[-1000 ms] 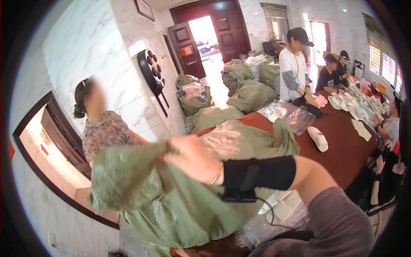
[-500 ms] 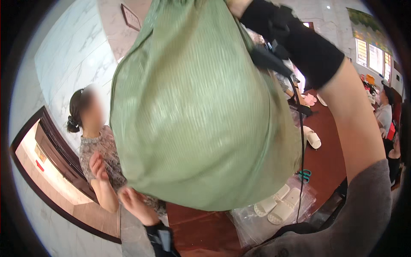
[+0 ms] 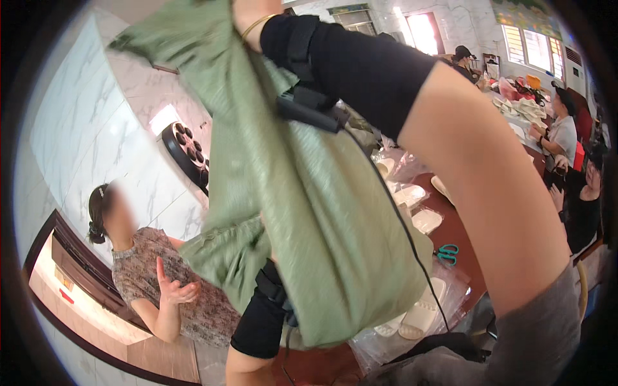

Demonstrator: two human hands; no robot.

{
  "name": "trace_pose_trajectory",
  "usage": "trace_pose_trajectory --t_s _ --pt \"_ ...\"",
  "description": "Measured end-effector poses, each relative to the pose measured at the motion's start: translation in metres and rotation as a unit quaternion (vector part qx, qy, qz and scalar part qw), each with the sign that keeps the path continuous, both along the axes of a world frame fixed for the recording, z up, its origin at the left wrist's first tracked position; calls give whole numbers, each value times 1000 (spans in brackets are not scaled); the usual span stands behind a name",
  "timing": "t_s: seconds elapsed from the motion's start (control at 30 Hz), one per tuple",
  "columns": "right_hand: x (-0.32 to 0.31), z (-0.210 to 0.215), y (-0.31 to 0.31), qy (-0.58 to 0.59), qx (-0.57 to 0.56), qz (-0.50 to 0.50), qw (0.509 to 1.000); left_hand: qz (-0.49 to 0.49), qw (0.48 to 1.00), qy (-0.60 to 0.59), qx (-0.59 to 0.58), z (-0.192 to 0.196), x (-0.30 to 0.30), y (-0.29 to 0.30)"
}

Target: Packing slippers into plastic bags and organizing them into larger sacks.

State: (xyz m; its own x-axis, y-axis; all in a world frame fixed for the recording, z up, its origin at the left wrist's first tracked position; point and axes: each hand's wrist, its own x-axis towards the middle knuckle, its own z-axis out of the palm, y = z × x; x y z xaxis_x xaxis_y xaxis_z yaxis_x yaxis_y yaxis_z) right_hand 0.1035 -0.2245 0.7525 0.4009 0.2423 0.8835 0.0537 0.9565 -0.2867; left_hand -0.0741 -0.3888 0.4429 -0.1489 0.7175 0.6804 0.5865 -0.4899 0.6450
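Observation:
A large green woven sack (image 3: 322, 212) hangs in front of me and covers much of the view. At the top edge my right hand (image 3: 252, 14) is closed on its upper part, the fingers partly cut off by the frame. One gathered end of the sack sticks out to the upper left. Lower down, my left forearm, in a black wrist sleeve (image 3: 257, 325), reaches up against the sack. Bunched green fabric hides most of my left hand, so its fingers cannot be made out.
Behind the sack is a reddish-brown table (image 3: 473, 276) with cream slippers (image 3: 421, 315), clear plastic bags and teal-handled scissors (image 3: 446, 255). A person (image 3: 174, 283) stands at the left, one hand raised. Other people sit at the right. A black cable (image 3: 412, 238) hangs from my right wrist.
The sack has turned and narrowed, its top end swinging left. My right hand moved left. My left hand, seen beside the sack earlier, has moved up into its folds.

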Motion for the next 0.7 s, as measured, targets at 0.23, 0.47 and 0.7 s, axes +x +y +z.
trace_pose_trajectory --t_s 0.23,0.47,0.7 --pt "22 -126 -56 -452 35 402 795 138 974 178 22 -1 -150 -119" --pt "-54 -266 -97 -464 -16 201 863 300 891 334 63 -20 -169 -186" --pt "-30 -113 -17 -116 -41 57 991 470 740 478 58 69 -150 -180"
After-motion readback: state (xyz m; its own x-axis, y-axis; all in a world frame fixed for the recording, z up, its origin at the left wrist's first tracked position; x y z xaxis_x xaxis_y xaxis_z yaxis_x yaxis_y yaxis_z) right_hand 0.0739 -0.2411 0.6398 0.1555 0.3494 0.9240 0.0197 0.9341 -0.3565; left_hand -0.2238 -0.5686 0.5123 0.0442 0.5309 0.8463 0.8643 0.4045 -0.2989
